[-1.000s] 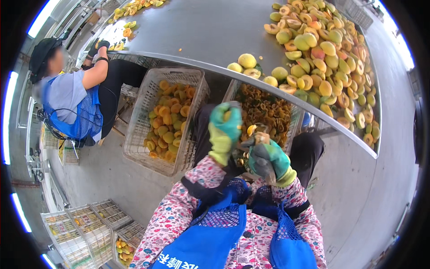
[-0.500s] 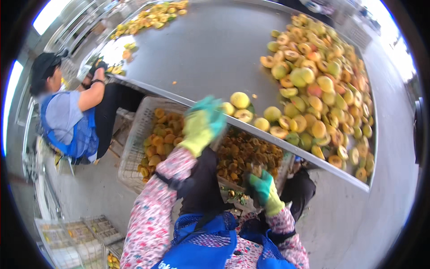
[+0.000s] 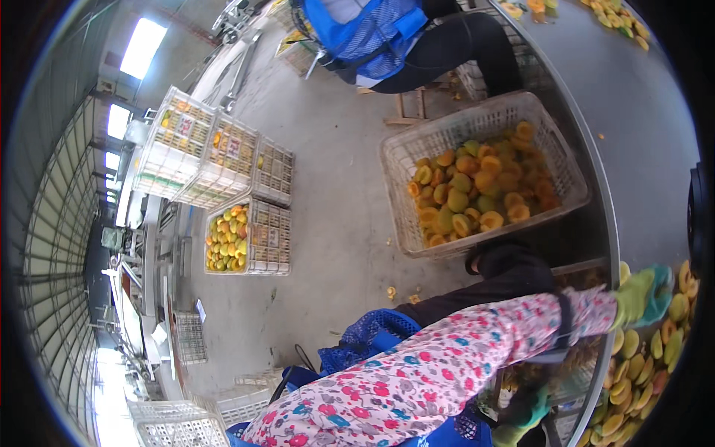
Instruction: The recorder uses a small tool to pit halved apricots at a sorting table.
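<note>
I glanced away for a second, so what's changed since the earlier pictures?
The view swung left. The left hand went from the near side of the table, over its edge, to the fruit pile; whether it grips anything is unclear. The right hand stays on the near side. The crate of fruit halves stands as before.

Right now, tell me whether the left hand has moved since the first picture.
Yes: the left hand moved from short of the table edge to beyond it.

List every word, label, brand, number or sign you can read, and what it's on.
Upper-left crate: red marking, too small and blurred to read.
Crate right beside it: red marking, likewise unreadable.
No other text can be made out.
</note>
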A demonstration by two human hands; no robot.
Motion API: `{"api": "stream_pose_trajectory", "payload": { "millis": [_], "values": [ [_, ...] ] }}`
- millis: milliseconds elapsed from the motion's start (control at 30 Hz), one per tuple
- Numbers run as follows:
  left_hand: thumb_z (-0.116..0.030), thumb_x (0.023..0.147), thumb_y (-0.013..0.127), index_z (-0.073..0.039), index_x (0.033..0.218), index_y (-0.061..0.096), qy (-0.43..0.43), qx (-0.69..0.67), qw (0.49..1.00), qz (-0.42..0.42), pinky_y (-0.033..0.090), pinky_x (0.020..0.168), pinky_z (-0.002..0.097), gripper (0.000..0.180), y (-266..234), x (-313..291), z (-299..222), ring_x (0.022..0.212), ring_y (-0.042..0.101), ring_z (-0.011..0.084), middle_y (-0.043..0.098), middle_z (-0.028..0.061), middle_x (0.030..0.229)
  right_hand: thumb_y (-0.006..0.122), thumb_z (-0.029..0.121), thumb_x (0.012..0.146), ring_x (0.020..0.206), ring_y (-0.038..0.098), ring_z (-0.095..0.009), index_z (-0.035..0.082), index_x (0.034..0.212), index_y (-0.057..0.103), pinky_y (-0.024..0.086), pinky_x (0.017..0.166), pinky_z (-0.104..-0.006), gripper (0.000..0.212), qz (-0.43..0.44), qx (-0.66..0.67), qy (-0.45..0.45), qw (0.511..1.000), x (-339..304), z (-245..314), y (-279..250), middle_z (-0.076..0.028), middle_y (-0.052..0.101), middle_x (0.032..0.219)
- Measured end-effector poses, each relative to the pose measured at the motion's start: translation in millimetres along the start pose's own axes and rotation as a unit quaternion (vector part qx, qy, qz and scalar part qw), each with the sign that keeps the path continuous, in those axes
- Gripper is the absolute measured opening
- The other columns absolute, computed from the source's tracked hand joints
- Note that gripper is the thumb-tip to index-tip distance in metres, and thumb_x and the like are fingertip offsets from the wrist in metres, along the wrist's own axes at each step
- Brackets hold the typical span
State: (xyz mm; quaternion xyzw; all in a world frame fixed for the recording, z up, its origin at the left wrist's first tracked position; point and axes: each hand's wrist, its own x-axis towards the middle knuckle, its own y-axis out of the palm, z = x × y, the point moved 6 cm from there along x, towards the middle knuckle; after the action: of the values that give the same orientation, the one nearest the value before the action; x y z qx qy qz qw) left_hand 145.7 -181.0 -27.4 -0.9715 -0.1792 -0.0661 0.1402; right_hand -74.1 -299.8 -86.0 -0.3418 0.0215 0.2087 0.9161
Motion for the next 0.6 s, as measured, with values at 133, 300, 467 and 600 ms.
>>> {"api": "stream_pose_trajectory", "payload": {
  "millis": [133, 300, 467, 600],
  "values": [
    [-0.018, 0.085, 0.058, -0.01, 0.088, 0.059, -0.03, -0.149, 0.983, 0.105, 0.048, 0.066, 0.0399, 0.008, -56, -74, -20, 0.071, 0.063, 0.03, 0.06, 0.0109, 0.072, 0.049, 0.029, 0.097, 0.075, 0.063, -0.019, 0.0, 0.119, 0.056, 0.052, 0.067, -0.0321, 0.038, -0.186, 0.301, 0.069, 0.933, 15, 18, -21, -0.009, 0.066, 0.09],
    [-0.028, 0.087, 0.061, -0.006, 0.12, 0.056, 0.151, -0.107, 0.976, 0.114, 0.046, 0.093, 0.0381, 0.04, -100, -137, 20, 0.11, 0.057, 0.0292, 0.06, 0.0115, 0.117, 0.058, 0.016, 0.09, 0.106, 0.057, -0.028, -0.001, 0.133, 0.045, 0.049, 0.089, -0.0387, 0.047, -0.09, -0.129, 0.186, 0.97, 26, 52, -5, -0.017, 0.053, 0.128],
    [-0.041, 0.095, 0.047, 0.003, 0.116, 0.051, -0.077, -0.401, 0.9, 0.153, 0.056, 0.076, 0.036, 0.05, -142, -108, 9, 0.094, 0.064, 0.0262, 0.063, 0.0181, 0.107, 0.066, 0.022, 0.077, 0.068, 0.06, -0.044, 0.006, 0.115, 0.052, 0.046, 0.059, -0.0509, 0.044, -0.141, -0.022, -0.063, 0.988, 18, 148, -17, -0.02, 0.063, 0.078],
    [-0.044, 0.101, 0.033, 0.004, 0.11, 0.057, -0.197, -0.476, 0.835, 0.194, 0.051, 0.084, 0.0347, 0.054, -127, -116, -14, 0.091, 0.064, 0.0252, 0.065, 0.0182, 0.1, 0.063, 0.02, 0.08, 0.071, 0.061, -0.044, 0.006, 0.103, 0.051, 0.046, 0.061, -0.0525, 0.03, -0.182, -0.041, 0.069, 0.98, 1, 140, -39, -0.021, 0.063, 0.078]
  ]
}}
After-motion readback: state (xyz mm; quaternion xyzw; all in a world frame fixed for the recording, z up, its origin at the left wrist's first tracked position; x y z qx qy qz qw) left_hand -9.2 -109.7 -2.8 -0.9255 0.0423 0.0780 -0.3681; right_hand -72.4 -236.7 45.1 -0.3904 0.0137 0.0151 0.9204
